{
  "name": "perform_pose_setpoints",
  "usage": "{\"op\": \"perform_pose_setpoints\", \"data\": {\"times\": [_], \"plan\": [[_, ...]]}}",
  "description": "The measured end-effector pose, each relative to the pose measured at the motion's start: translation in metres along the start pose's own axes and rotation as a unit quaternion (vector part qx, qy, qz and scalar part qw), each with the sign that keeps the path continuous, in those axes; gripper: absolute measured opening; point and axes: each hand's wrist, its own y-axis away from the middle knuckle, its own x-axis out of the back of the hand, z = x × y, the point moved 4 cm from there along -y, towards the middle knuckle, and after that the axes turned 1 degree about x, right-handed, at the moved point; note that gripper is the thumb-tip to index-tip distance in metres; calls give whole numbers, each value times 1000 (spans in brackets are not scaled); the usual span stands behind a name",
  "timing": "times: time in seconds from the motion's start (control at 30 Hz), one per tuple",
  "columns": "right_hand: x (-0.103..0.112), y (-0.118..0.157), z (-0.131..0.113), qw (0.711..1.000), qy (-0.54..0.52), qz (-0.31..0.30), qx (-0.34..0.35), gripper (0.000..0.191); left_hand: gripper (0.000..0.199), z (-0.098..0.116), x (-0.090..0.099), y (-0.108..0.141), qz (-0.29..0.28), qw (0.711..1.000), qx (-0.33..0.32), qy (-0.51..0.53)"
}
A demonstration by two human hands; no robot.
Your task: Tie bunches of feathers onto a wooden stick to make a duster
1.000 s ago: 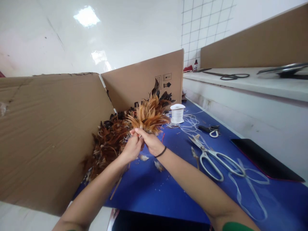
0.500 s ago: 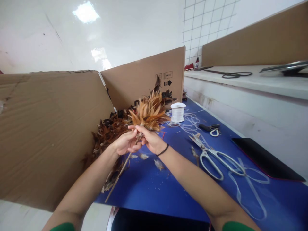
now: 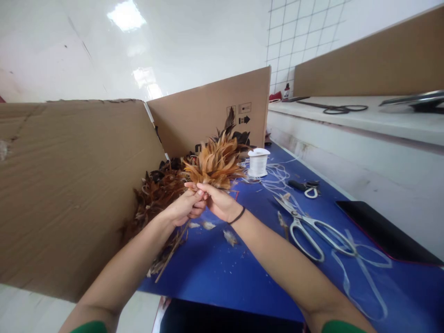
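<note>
Both of my hands meet at the base of a feather duster (image 3: 217, 159), a fan of orange-brown feathers with darker tips at the top. A thin stick handle (image 3: 173, 252) slants down toward me from below the fingers. My left hand (image 3: 185, 206) is closed around the upper stick under the feathers. My right hand (image 3: 219, 201), with a black band on its wrist, pinches the feather base, thumb pointing left. The fingers overlap, so the exact grip point is hidden. Behind and left lies a heap of loose brown feathers (image 3: 157, 192).
Cardboard panels (image 3: 76, 185) stand left and behind. On the blue table (image 3: 243, 277) are a white spool (image 3: 258, 163) with loose ribbon, large scissors (image 3: 307, 226), small black-handled snips (image 3: 305, 187), a black phone-like slab (image 3: 385, 233) and feather scraps (image 3: 229, 237). A white ledge (image 3: 381, 118) runs along the right.
My left hand has turned and closed more tightly around the stick. The handle's lower end has shifted slightly up and right, and the feather fan has rotated a little.
</note>
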Motion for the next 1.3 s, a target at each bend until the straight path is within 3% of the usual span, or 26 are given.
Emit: {"op": "perform_pose_setpoints", "data": {"times": [0.2,0.43,0.73,0.97,1.03,1.13,1.23,1.3], "plan": [[-4,8,-12,997,43,-64,31,26,37,8,-1,12,22,999,-44,2],[-11,17,-31,983,104,-112,100,26,31,21,3,29,-33,985,-57,158],[-23,26,-38,970,195,-46,137,26,30,7,-3,47,-55,924,-167,340],[-33,34,-48,939,292,-26,183,20,32,-5,-9,43,-5,918,-179,353],[-25,35,-60,928,313,9,203,18,32,-2,-8,41,-5,919,-175,354],[4,33,-82,900,356,101,230,16,28,7,-3,38,3,911,-195,365],[46,23,-93,846,450,190,215,13,26,14,-1,32,-25,898,-209,387],[74,16,-91,790,536,226,193,12,26,14,2,25,-25,892,-215,397]]}}
